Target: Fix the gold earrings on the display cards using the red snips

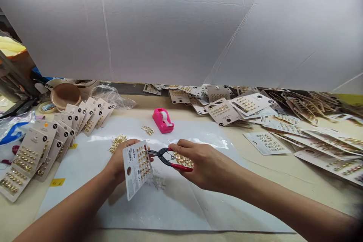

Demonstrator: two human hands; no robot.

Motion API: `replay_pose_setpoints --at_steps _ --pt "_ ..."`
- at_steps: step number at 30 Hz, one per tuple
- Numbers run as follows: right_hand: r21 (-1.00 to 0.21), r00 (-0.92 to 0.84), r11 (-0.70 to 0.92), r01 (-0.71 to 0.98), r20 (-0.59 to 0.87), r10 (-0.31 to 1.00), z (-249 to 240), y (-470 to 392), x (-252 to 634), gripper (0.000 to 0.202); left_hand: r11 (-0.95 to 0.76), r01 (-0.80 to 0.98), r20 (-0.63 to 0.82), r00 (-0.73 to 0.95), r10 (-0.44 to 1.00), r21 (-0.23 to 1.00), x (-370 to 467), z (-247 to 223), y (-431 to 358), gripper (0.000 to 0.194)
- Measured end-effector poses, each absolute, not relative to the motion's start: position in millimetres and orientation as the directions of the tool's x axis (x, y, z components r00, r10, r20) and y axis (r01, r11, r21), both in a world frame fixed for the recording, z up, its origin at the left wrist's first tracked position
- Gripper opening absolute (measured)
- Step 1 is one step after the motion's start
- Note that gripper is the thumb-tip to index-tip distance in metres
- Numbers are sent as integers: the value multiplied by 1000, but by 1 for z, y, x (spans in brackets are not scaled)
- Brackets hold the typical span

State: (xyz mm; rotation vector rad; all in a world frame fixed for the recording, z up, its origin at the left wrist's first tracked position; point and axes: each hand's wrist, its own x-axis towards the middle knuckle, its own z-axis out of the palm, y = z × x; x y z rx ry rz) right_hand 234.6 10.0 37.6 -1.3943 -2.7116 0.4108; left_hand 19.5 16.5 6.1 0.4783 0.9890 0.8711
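White card (135, 172), probably light and stiff enough to stay flat, is held over the near middle of the glossy sheet (85, 200); my left hand (116, 159) is clamped on it from behind. I judge its edges the best hold, since thin stock could crease and the small gold pieces (143, 164) snag. My right hand (202, 162) wraps the red-handled pliers (163, 156); I cannot tell whether their slim tips pinch anything. Farther off sits 1 pink tape dispenser (162, 121), smooth and chunky.
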Motion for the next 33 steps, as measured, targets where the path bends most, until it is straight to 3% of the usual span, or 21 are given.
replay_pose_setpoints --at_steps 8,11,15,18,22,26,29,33 --pt "-116 -555 542 832 -173 814 41 12 233 46 515 -276 -445 278 851 812 20 -3 18 20" --pt "-106 -567 557 824 -122 815 38 10 233 47 546 -365 -442 333 833 754 17 -8 18 23" --pt "-234 -528 503 832 -59 847 29 11 245 48 618 -485 -417 464 781 619 5 -21 20 39" --pt "-267 -377 352 897 -48 925 18 20 274 48 537 -584 -338 421 841 609 0 -33 22 53" --pt "-133 -86 78 988 -49 995 1 33 329 59 444 -645 -237 385 892 622 1 -37 21 54" --pt "-68 139 -146 987 -96 986 -16 38 366 69 399 -634 -265 300 916 663 5 -25 17 52" --pt "-50 167 -174 984 -118 979 -30 38 373 68 377 -609 -330 195 924 698 7 -15 17 52" --pt "-7 82 -84 996 -111 990 -39 38 374 66 346 -599 -338 130 932 722 8 -9 18 51"
